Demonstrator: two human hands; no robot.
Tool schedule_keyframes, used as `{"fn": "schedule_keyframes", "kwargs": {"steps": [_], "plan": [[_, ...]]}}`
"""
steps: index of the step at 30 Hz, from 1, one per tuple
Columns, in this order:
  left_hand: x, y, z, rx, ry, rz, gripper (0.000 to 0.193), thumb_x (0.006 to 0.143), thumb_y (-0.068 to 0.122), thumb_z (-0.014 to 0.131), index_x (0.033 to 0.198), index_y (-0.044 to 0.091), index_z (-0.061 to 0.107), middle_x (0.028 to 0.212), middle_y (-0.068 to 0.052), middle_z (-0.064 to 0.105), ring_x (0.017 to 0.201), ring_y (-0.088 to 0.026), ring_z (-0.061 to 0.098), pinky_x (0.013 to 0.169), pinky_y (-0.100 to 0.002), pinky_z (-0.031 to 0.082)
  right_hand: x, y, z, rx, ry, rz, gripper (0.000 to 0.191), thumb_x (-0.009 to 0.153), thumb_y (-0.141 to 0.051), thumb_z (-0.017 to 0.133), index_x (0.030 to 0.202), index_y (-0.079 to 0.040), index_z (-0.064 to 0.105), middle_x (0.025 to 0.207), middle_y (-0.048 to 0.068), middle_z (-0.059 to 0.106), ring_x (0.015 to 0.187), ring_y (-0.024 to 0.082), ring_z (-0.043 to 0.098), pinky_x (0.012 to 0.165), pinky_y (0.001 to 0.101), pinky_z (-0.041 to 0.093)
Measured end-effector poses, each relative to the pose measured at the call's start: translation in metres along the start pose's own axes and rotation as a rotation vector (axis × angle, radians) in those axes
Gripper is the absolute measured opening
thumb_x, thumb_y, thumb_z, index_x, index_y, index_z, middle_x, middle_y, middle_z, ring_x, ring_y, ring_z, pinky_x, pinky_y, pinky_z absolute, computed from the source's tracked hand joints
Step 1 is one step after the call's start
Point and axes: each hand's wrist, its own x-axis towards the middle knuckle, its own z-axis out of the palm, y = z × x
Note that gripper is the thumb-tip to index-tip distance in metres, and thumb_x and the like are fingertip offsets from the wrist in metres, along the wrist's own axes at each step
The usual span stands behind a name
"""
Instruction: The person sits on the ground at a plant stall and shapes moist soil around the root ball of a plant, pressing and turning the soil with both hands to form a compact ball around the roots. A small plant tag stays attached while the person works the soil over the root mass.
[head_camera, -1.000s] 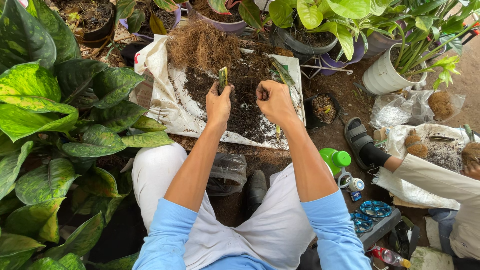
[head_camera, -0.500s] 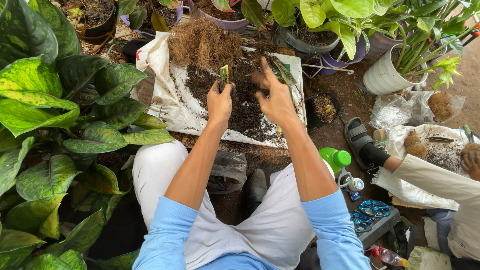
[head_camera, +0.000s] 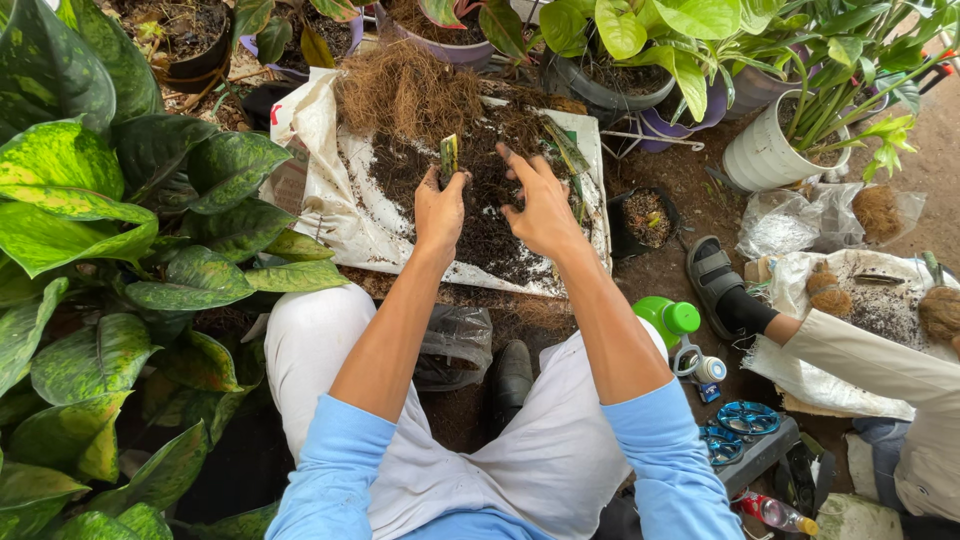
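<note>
My left hand (head_camera: 440, 207) holds a small green plant cutting (head_camera: 449, 157) upright over a pile of dark soil (head_camera: 487, 215). My right hand (head_camera: 540, 205) hovers just beside it with soiled fingers spread, holding nothing. The soil lies on a white sack (head_camera: 335, 205) spread on the ground in front of my knees. A heap of brown coconut fibre (head_camera: 405, 92) sits at the sack's far edge.
Large variegated leaves (head_camera: 90, 230) crowd the left side. Potted plants, among them a white pot (head_camera: 765, 155), line the back. A small black pot (head_camera: 643, 220) and a green-capped spray bottle (head_camera: 668, 320) stand right of the sack. Another person's sleeve (head_camera: 865, 350) and sandalled foot (head_camera: 715, 285) are at right.
My right hand has opened its fingers and lifted from the soil toward the cutting. The left hand stays on the cutting.
</note>
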Motion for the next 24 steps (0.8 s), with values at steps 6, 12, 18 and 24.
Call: {"fn": "schedule_keyframes", "kwargs": {"steps": [6, 12, 18, 24], "plan": [[0.0, -0.001, 0.0, 0.084, 0.035, 0.031, 0.014, 0.097, 0.017, 0.066, 0.106, 0.006, 0.064, 0.067, 0.007, 0.046, 0.054, -0.002, 0.04, 0.047, -0.024, 0.031, 0.001, -0.001, -0.002, 0.18, -0.092, 0.264, 0.062, 0.082, 0.01, 0.064, 0.139, -0.014, 0.062, 0.128, 0.009, 0.067, 0.083, 0.02, 0.064, 0.078, 0.0356, 0.058], [-0.002, -0.001, -0.001, 0.06, 0.021, 0.032, 0.016, 0.096, 0.018, 0.068, 0.106, 0.005, 0.064, 0.067, 0.008, 0.047, 0.055, -0.003, 0.038, 0.049, -0.026, 0.03, 0.004, -0.009, -0.002, 0.072, -0.132, 0.346, 0.043, 0.086, -0.005, 0.08, 0.127, -0.006, 0.068, 0.104, 0.017, 0.076, 0.092, 0.025, 0.072, 0.084, 0.037, 0.059], [-0.008, 0.001, 0.003, 0.131, 0.026, 0.013, 0.024, 0.097, 0.028, 0.069, 0.102, 0.006, 0.066, 0.064, 0.009, 0.044, 0.052, -0.004, 0.036, 0.048, -0.027, 0.028, -0.003, -0.012, -0.012, 0.022, 0.027, -0.119, 0.085, 0.073, 0.002, 0.086, 0.15, 0.007, 0.053, 0.121, 0.028, 0.068, 0.109, 0.039, 0.064, 0.091, 0.0402, 0.051], [-0.021, 0.003, 0.004, 0.188, -0.001, -0.058, 0.029, 0.099, 0.033, 0.065, 0.099, 0.004, 0.068, 0.06, 0.004, 0.045, 0.046, -0.007, 0.038, 0.041, -0.029, 0.032, -0.015, 0.006, -0.03, 0.53, 0.155, 0.14, 0.032, 0.094, -0.003, 0.069, 0.126, 0.001, 0.066, 0.116, 0.011, 0.077, 0.104, 0.016, 0.073, 0.088, 0.03, 0.062]]}}
